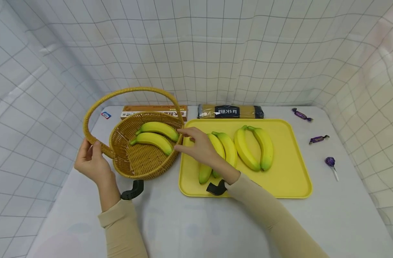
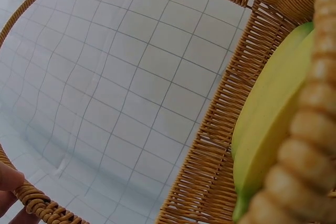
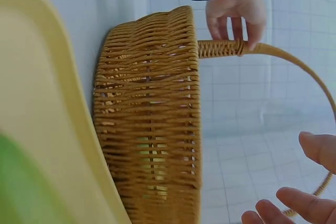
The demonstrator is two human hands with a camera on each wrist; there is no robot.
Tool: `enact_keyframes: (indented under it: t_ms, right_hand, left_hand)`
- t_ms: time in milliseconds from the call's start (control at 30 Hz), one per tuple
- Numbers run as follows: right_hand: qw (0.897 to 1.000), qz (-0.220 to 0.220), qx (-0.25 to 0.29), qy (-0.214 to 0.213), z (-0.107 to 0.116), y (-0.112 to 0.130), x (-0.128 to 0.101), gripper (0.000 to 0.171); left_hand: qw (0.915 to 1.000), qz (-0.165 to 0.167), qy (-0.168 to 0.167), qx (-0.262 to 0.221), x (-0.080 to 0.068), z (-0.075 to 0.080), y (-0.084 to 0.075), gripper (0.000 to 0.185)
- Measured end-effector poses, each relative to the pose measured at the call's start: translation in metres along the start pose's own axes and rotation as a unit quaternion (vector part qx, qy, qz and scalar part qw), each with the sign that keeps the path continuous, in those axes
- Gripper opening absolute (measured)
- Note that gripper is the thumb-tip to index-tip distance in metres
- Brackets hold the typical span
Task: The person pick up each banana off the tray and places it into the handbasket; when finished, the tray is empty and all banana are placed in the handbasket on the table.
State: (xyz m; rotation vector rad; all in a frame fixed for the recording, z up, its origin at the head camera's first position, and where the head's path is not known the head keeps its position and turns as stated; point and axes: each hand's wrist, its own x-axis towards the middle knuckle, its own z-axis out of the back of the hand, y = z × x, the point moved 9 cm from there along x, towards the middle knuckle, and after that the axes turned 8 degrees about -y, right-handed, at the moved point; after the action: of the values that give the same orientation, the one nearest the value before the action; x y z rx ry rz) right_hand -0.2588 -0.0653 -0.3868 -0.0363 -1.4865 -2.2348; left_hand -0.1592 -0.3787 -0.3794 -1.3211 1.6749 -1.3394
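Bananas (image 1: 156,134) lie in the wicker basket (image 1: 141,163), four more on the yellow tray (image 1: 290,179). The left hand (image 1: 91,161) grips the basket handle (image 1: 132,90); the right hand (image 1: 199,145) hovers relaxed and empty above the rim. Better to hold the basket steady while taking the nearest tray banana (image 1: 229,147).

table (image 1: 190,218) | basket (image 1: 141,163), yellow tray (image 1: 293,179), box (image 1: 151,110), pasta pack (image 1: 230,111), sweets (image 1: 318,139)
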Motion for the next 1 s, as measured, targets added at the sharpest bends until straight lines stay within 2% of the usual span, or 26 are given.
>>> enact_keyframes:
  t_ms: [300, 600, 833, 1000]
  right_hand:
    - [0.997, -0.005, -0.020, -0.080, 0.070, -0.023, -0.029, 0.054]
    - [0.981, -0.030, -0.086, -0.169, 0.139, -0.056, -0.061, 0.057]
    - [0.968, -0.030, -0.124, -0.218, 0.175, -0.077, -0.076, 0.058]
    - [0.963, -0.053, -0.148, -0.218, 0.189, -0.095, -0.081, 0.067]
  left_hand:
    - [0.9999, -0.010, -0.001, -0.004, -0.001, -0.002, -0.001, 0.029]
    - [0.9999, -0.016, 0.002, -0.003, -0.002, -0.003, -0.002, 0.029]
    - [0.9998, -0.018, 0.001, -0.003, -0.002, -0.002, -0.003, 0.030]
    - [0.9998, -0.018, -0.002, -0.007, -0.002, -0.001, -0.003, 0.029]
